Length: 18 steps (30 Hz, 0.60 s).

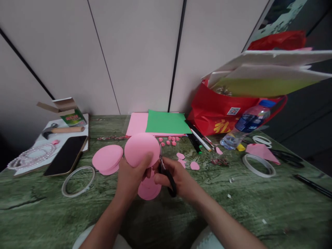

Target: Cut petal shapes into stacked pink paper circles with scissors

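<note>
My left hand (133, 176) grips a pink paper circle (141, 148) by its lower edge, thumb on top, and lifts it above the table. Closed round the black handles of a pair of scissors (169, 181) is my right hand (175, 174); the blades point up along the circle's right edge. Whether the blades touch the paper, I cannot tell. Below my hands lies another pink paper circle (149, 190), partly covered by my fingers. A stack of pink circles (107, 158) rests to the left. Small pink paper petals (194, 166) are scattered to the right.
Pink and green paper sheets (166, 122) lie at the back, beside several small pink rolled pieces (173, 139) and pens (199, 138). A red bag (207, 107) and a bottle (246, 124) stand right. Tape rolls (79, 181), a phone (66, 155) and a hammer (64, 129) lie left.
</note>
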### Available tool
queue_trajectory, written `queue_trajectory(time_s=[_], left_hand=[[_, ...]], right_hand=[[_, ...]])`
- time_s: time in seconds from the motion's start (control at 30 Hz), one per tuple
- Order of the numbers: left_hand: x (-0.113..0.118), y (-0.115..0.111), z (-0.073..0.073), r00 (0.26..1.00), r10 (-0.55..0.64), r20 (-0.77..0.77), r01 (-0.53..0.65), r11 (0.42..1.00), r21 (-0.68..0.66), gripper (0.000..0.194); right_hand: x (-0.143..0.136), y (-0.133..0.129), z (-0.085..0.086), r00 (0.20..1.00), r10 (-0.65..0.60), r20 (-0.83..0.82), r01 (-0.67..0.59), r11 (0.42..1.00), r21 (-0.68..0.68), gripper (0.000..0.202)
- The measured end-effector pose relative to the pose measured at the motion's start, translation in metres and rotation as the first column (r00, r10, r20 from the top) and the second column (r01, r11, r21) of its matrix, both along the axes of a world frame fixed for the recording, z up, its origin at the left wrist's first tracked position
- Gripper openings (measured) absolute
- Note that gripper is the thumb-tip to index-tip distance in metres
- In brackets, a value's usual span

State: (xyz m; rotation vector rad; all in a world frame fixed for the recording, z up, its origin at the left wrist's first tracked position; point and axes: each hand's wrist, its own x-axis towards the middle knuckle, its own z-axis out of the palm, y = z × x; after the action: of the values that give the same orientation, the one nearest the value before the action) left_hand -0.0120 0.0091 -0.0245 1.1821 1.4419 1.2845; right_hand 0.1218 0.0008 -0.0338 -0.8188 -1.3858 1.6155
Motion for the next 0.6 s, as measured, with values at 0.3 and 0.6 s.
queue_trajectory(time_s=[0.3, 0.6], left_hand=[[0.003, -0.008, 0.013, 1.0, 0.001, -0.001, -0.001, 0.999, 0.042, 0.035], [0.004, -0.007, 0.011, 1.0, 0.005, 0.023, -0.006, 0.999, 0.04, 0.035]], right_hand=[[-0.002, -0.004, 0.003, 0.998, 0.025, -0.058, -0.025, 1.0, -0.004, 0.035], [-0.004, -0.004, 0.006, 0.994, 0.032, -0.1, -0.03, 0.999, 0.016, 0.032]])
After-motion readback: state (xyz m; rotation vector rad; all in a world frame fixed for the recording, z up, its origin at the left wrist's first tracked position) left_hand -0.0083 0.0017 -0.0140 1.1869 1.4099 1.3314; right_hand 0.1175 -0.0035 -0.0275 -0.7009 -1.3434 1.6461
